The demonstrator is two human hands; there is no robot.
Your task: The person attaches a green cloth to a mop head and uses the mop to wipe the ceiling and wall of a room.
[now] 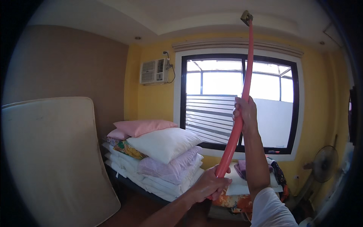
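Note:
A long red pole (230,142) rises from low in front of me towards the ceiling. My left hand (211,183) is closed around its lower end. Higher up, my right hand (246,113) grips the pole in front of the window, with the arm stretched upward. At the far tip is a small dark greenish-brown head (246,18), which appears against the ceiling; whether it touches the ceiling I cannot tell.
A bare mattress (54,159) leans at the left. Stacked pillows (167,143) and folded bedding (238,185) lie below the window (269,113). An air conditioner (154,71) is set in the yellow wall. A stand fan (325,164) stands at the right.

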